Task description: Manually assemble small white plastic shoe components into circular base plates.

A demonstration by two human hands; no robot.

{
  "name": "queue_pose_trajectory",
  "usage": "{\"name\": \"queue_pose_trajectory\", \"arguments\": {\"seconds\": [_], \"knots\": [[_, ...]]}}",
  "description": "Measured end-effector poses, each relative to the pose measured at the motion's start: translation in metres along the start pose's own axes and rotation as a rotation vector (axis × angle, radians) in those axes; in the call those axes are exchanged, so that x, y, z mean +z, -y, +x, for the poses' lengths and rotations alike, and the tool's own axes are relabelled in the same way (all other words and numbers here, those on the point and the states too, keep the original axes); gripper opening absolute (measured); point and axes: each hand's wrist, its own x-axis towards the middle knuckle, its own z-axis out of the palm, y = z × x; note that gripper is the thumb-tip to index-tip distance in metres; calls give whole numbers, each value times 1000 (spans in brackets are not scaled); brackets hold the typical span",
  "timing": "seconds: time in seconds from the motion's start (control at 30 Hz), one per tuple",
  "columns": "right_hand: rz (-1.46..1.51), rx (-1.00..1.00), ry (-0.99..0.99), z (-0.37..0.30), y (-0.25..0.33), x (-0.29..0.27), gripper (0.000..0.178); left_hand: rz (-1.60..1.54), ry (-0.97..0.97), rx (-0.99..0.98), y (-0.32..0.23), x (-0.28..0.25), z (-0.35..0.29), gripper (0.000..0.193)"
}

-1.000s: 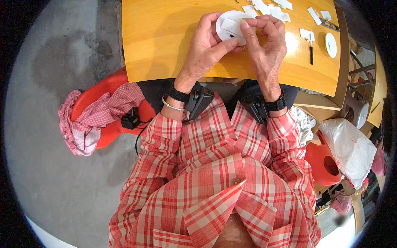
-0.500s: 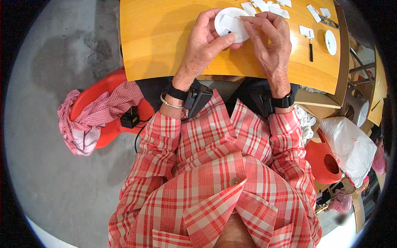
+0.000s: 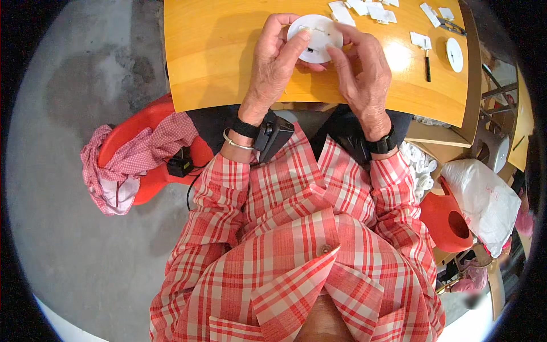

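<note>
Over the table's near part, my left hand [image 3: 270, 60] grips a white round plastic disc [image 3: 323, 41], its thumb pressed on the upper face and its fingers curled behind. A small dark slot shows low on that face, and a pale rectangular outline lies across it. At the disc's right rim, my right hand [image 3: 364, 71] has its thumb and blurred forefinger on the edge, the two set apart. Several white flat plastic pieces [image 3: 380, 12] lie beyond the hands. To the right, a black-handled tool [image 3: 428, 68] touches a white rectangular piece [image 3: 419, 39]. A second white disc [image 3: 454, 55] rests near the right edge.
The yellow wooden table [image 3: 216, 62] ends just before my body. Black pliers-like tool [image 3: 453, 27] lies at the far right. A red chair [image 3: 151, 185] with a checked pink cloth [image 3: 148, 142] stands left; a red stool [image 3: 445, 219] and plastic bag [image 3: 484, 196] sit right.
My left thumb has moved up onto the disc's face. The right hand's fingers have drawn back from the face to its right rim. The disc has shifted slightly left and down.
</note>
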Motion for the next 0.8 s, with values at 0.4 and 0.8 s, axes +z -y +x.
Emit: {"name": "queue_pose_trajectory", "arguments": {"seconds": [0.4,0.8], "knots": [[408,366,166,-6,-5,-4,42,11,-53,-4,1,-2,0,33],[595,411,125,-8,-10,-7,32,163,55,-153,-14,2,-4,40]]}}
